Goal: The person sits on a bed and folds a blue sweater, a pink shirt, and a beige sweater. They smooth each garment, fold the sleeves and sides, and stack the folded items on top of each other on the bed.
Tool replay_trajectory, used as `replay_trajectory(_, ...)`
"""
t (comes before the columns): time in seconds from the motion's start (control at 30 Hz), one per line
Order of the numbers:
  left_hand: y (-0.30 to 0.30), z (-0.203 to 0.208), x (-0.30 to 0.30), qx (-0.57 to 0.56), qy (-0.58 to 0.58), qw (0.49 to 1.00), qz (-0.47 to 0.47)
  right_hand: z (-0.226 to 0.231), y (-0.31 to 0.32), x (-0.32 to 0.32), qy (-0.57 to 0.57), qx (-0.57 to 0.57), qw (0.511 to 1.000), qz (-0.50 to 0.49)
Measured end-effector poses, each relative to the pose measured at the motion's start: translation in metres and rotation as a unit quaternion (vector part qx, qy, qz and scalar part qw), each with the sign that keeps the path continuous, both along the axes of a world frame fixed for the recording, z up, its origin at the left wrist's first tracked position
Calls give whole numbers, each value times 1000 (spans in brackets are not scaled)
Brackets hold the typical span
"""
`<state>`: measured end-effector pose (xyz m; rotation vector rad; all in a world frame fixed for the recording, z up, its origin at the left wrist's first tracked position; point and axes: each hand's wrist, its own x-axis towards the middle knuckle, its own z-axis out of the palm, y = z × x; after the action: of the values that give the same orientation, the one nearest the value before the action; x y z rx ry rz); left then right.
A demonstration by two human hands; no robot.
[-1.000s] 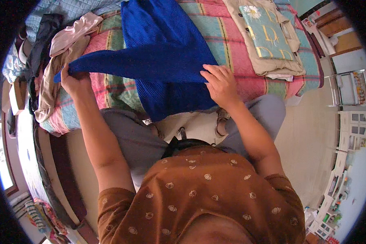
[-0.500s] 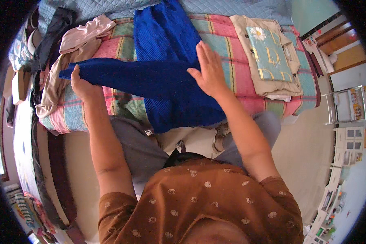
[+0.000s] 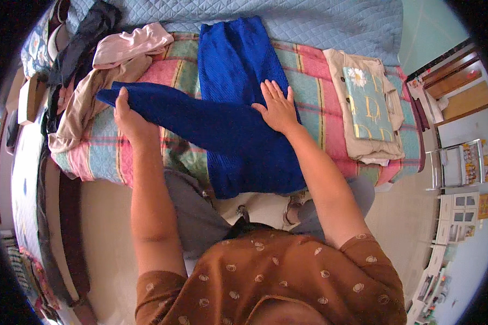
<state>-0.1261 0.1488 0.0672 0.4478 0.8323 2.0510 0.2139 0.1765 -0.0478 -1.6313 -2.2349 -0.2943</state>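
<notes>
Pinching the narrow, raised end of a blue garment [image 3: 249, 157] with the left hand [image 3: 133, 122], thumb on top, other fingers tucked underneath and hidden; cannot tell how those are curled. Pressing down on the same garment with the right hand [image 3: 278, 108], palm flat, fingers straight and slightly spread, thumb out to the left. Spread lengthwise across the middle of the bed, over a plaid cover [image 3: 152, 157], with ribbed knit showing and the near end at the bed's front edge; reaching back to a light blue quilt [image 3: 331, 27].

To the right, well apart from the blue garment, folded in a stack: a green shirt [image 3: 368, 108] on a beige shirt [image 3: 374, 149], with a bit of white cloth [image 3: 374, 161] poking out below. Printed on the green one: large yellow letters in rows, some cut off at the folds, plus a white daisy near the top. On the brown shirt [image 3: 276, 276] being worn, small pale motifs rather than letters.

To the left, loosely laid together: pink cloth [image 3: 130, 46], tan cloth [image 3: 81, 114] and dark clothes [image 3: 87, 40]. Far right, by a white cabinet [image 3: 463, 208], colourful packets [image 3: 470, 162] on a rack, too small to read.
</notes>
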Motion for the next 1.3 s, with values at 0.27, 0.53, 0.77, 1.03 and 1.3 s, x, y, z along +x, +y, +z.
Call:
replay_trajectory(0.27, 1, 8, 17, -33, -7, 999, -1, 57, 127, -25, 182, 38, 982, 33)
replay_trajectory(0.53, 6, 11, 30, -80, 17, 997, 13, 27, 242, -54, 115, 40, 984, -129)
replay_trajectory(0.77, 22, 15, 25, -74, 32, 996, -38, 14, 277, -76, 140, 233, 962, -5)
replay_trajectory(1.03, 20, 14, 24, -62, 28, 997, -30, 21, 278, -129, 102, 101, 990, 17)
replay_trajectory(1.3, 12, 24, 26, -38, 35, 997, -54, -3, 291, -131, 160, 59, 985, 3)
